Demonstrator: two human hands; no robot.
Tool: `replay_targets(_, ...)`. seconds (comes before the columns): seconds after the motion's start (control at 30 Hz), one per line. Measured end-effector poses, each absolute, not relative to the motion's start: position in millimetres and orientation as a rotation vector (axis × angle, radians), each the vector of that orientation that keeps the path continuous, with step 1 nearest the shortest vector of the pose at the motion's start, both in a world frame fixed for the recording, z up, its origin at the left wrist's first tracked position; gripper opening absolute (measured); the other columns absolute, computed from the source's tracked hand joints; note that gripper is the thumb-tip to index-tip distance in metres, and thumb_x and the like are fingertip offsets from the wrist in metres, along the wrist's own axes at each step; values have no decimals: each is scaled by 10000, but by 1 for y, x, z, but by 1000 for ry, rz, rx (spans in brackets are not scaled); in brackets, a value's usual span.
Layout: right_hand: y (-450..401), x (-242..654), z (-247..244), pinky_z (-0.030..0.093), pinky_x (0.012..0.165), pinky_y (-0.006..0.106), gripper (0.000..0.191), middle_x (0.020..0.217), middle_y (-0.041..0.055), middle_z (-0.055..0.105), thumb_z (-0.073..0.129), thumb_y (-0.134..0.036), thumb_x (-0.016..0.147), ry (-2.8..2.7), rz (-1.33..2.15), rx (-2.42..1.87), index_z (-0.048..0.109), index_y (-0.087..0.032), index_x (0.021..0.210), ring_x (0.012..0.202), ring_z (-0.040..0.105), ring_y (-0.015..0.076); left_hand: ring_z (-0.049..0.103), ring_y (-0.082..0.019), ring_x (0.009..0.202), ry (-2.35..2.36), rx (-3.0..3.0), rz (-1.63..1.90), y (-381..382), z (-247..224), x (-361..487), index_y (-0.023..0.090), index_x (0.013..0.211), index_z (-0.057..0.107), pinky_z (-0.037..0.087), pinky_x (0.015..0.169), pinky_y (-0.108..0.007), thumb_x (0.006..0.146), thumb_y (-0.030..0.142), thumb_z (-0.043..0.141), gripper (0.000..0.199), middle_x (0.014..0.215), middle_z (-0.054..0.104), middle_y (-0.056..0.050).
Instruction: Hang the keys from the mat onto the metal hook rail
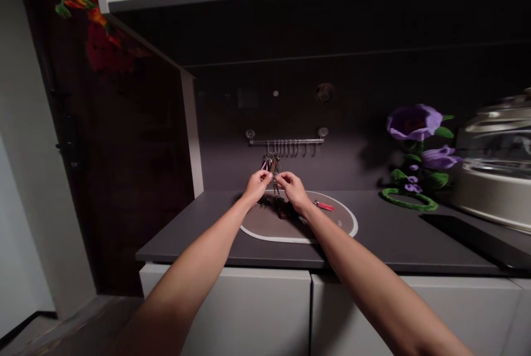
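Note:
A bunch of metal keys (272, 166) hangs from the hooks of a steel wall rail (286, 141), with a pink tag at its left side. My left hand (258, 186) pinches at the lower left of the bunch, and my right hand (292, 190) reaches in from the right, its fingertips at the keys. The small parts between my fingers are too small to make out. Below my hands, dark keys (282, 209) lie on an oval beige mat (265, 229) with a white rim. A red key fob (324, 206) lies on the mat's right side.
The dark countertop (385, 240) runs above white cabinet doors (249, 312). Purple artificial flowers (414, 122) stand to the right, beside a large metal pot with a glass lid (495, 179). A shelf (290, 30) overhangs the counter, and a dark door (124, 179) stands at left.

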State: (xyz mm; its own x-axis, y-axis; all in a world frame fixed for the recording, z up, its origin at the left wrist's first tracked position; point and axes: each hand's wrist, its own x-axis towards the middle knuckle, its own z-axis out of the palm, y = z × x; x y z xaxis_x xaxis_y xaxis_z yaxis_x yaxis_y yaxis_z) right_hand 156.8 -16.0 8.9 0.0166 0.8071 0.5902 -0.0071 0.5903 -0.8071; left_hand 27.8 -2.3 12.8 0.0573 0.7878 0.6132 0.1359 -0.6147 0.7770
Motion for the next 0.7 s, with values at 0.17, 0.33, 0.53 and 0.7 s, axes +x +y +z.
replay_targets(0.17, -10, 159, 15, 449, 665, 235, 351, 700, -19, 536, 669, -458, 575, -1308, 823, -705, 519, -167, 702, 669, 499, 88, 519, -109, 663, 1139, 2111, 1643, -2, 2, 10, 134, 745, 600, 403, 648, -216, 796, 311, 467, 227, 697, 590, -16)
replay_targets(0.33, 5, 160, 37, 420, 520, 179, 245, 636, -42, 497, 625, -355, 652, -1182, 842, -735, 480, -169, 718, 573, 460, 62, 530, -119, 690, 1308, 2322, 1507, 5, -5, 0, 138, 788, 623, 401, 672, -227, 801, 254, 456, 203, 757, 616, -38)
replay_targets(0.53, 26, 156, 72, 460, 508, 198, 61, 587, -49, 501, 507, -181, 764, -1046, 858, -795, 454, -177, 735, 513, 513, 67, 539, -148, 761, 1392, 2585, 1296, 12, -9, -4, 158, 781, 630, 388, 705, -246, 813, 225, 424, 219, 800, 630, -53)
replay_targets(0.7, 43, 146, 85, 431, 442, 182, 106, 512, -49, 486, 448, -124, 796, -972, 845, -875, 447, -175, 703, 431, 500, 67, 546, -153, 793, 1407, 2643, 1203, 12, -10, -7, 170, 793, 630, 384, 707, -240, 823, 209, 406, 229, 841, 629, -60)
